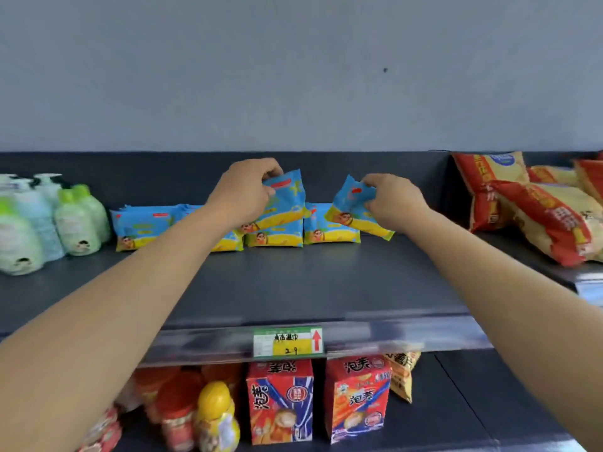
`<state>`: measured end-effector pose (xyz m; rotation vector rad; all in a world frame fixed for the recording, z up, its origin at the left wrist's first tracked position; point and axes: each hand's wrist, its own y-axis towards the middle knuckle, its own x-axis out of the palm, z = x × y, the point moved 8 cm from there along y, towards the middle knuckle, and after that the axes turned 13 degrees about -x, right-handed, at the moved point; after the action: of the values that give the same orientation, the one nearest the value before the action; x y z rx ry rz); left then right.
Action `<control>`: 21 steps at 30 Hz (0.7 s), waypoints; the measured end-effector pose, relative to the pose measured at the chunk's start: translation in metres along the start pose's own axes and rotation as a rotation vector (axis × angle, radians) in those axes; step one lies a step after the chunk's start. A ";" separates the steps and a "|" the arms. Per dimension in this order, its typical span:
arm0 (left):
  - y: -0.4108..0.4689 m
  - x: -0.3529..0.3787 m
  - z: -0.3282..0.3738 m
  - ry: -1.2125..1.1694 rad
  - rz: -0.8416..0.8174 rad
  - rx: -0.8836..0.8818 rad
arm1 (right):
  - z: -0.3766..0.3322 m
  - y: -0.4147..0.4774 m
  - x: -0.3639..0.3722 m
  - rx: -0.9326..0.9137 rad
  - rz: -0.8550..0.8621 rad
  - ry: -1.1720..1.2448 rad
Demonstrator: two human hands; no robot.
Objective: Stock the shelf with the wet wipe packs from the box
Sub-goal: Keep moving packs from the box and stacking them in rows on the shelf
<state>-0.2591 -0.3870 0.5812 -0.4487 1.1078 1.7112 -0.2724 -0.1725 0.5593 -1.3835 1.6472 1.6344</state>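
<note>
The person stands at the shelf (293, 282) with a wet wipe pack in each hand. The left hand (248, 187) pinches the top edge of the first pack (288, 199) between curled fingers and thumb; it hangs tilted over the row of packs (143, 226) already lying at the back. The right hand (391, 202) grips the second pack (350, 207) the same way, slanted, its lower corner at the right end of the row; blur keeps me from saying whether it touches the shelf yet. The box is nowhere in view.

The trouble I foresee lies in the soft wrappers; held by one edge they flop, so the first pack could land askew on the one beneath and slide forward, and the second pack could nudge its neighbour out of line. If both hands let go at once, neither is free to steady a slip. The snack bags (522, 210) sit well clear.
</note>
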 end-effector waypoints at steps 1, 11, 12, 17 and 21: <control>0.008 0.004 -0.010 0.015 -0.024 -0.016 | -0.004 0.010 0.012 -0.010 -0.039 -0.024; 0.064 0.090 -0.049 0.179 -0.253 -0.020 | 0.013 0.073 0.101 0.031 -0.220 -0.114; 0.068 0.100 -0.052 0.190 -0.279 -0.026 | 0.015 0.077 0.107 0.035 -0.233 -0.111; 0.081 0.128 -0.061 0.271 -0.294 0.016 | 0.017 0.090 0.125 0.017 -0.228 -0.095; 0.084 0.132 -0.062 0.316 -0.253 0.090 | 0.018 0.093 0.132 -0.017 -0.187 -0.055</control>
<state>-0.4015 -0.3729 0.4924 -0.7883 1.2864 1.3931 -0.4112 -0.2185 0.4885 -1.4409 1.4305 1.5680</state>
